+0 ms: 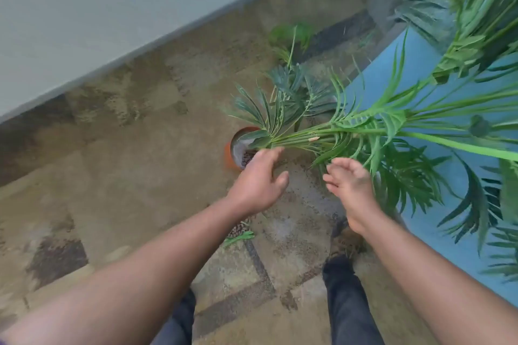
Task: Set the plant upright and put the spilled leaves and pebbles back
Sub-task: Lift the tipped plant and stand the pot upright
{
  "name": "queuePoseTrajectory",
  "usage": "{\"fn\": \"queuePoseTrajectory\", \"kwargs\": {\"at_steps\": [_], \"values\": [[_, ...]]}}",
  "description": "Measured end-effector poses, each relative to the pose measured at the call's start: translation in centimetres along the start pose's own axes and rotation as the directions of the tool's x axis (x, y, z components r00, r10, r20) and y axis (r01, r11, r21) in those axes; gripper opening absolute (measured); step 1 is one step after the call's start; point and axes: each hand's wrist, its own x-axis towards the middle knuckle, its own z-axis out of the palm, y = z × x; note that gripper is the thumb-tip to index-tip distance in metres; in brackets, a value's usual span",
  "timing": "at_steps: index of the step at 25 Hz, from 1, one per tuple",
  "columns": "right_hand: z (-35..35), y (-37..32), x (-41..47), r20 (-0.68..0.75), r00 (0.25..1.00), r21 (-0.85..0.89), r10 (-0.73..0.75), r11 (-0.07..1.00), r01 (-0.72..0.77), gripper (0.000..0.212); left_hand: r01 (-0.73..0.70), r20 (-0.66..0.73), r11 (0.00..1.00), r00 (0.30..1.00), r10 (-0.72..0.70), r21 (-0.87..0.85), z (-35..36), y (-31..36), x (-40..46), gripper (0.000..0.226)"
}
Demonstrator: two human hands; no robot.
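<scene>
An orange pot [230,152] lies tipped on the carpet, its mouth facing up and right with brown pebbles showing inside. The green plant [361,131] stretches from the pot to the right, its fronds spread low over the floor. My left hand [259,180] hovers open just below the pot's mouth, fingers reaching toward the stem base. My right hand [349,182] is open, palm turned up, under the lower fronds. A small heap of spilled pebbles [237,230] and a loose green leaf [241,237] lie on the carpet beneath my left forearm.
A pale wall [112,22] runs diagonally along the upper left. A blue surface [414,75] fills the right side under the fronds. A second plant [459,8] hangs in at top right. Loose leaves [291,36] lie beyond the pot. My legs [344,302] stand at the bottom.
</scene>
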Motion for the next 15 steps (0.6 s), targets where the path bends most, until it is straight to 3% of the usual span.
{"fn": "queuePoseTrajectory", "kwargs": {"at_steps": [2,6,8,10,12,15], "values": [[-1.1,-0.2,1.6,-0.160,0.987,0.148,-0.029,0.988,0.053,0.039,-0.028,-0.025,1.000,0.999,0.028,-0.005,1.1,0.7,2.9,0.068],[-2.4,-2.2,3.6,-0.391,0.893,0.158,-0.225,0.939,0.306,0.089,-0.091,-0.002,0.995,0.996,0.091,0.041,3.1,2.8,7.3,0.069],[-3.6,-2.8,4.9,-0.417,0.877,0.208,-0.237,0.915,0.346,0.097,-0.126,0.037,0.989,0.992,0.123,0.083,3.9,3.6,8.7,0.073],[-4.5,-3.2,5.8,-0.282,0.947,0.327,-0.155,0.912,0.247,0.103,-0.148,0.063,0.983,0.988,0.142,0.111,4.4,4.7,10.4,0.081],[-5.2,-3.4,6.3,-0.146,0.985,0.417,-0.094,0.897,0.147,0.092,-0.156,0.103,0.981,0.984,0.145,0.118,4.6,5.8,11.9,0.090],[-4.8,-4.1,6.8,-0.158,0.973,0.478,-0.167,0.849,0.224,0.015,-0.191,0.156,0.977,0.972,0.176,0.091,4.8,7.0,13.4,0.092]]}}
